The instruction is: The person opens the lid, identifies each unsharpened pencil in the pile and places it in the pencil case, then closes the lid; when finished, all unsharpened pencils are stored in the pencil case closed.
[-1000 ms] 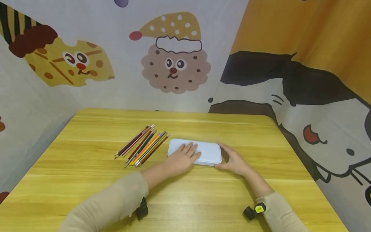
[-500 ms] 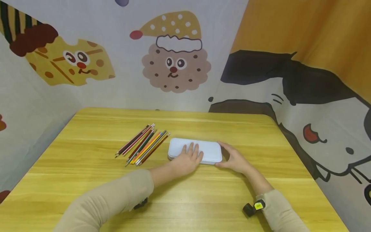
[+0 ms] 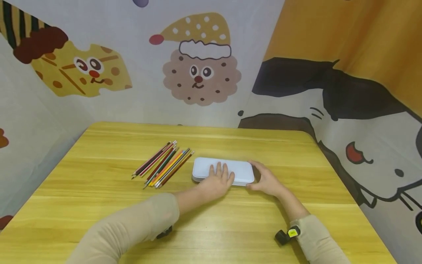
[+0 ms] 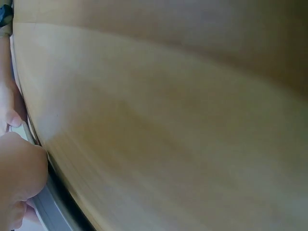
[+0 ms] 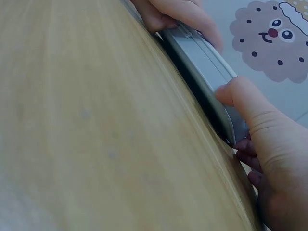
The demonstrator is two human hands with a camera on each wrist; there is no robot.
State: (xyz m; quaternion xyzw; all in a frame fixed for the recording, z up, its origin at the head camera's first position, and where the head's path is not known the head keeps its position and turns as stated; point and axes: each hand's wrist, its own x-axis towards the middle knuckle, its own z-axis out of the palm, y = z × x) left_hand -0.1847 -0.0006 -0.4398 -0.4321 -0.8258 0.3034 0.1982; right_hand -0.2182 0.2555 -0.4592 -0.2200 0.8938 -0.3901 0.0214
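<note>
A white pencil case [image 3: 242,172] lies flat on the table, its lid down. My left hand [image 3: 215,185] rests across the front and top of it, fingers straight and spread. With thumb on the near side and fingers round the far side, my right hand [image 3: 267,182] grips the case's right end. The right wrist view shows a zipper pull [image 5: 184,31] on the case's side, close to the left hand [image 5: 185,12]. In the left wrist view, part of the left hand [image 4: 21,168] hides much of the case's grey side [image 4: 50,207].
Several pencils [image 3: 165,167] of different colours lie in a loose slanted row left of the case. The wooden table [image 3: 263,227] runs back to a cloth wall [image 3: 138,106] printed with cartoon figures.
My left hand has slid a little to the right along the case. The right hand keeps its hold on the right end, and the pencils have not moved.
</note>
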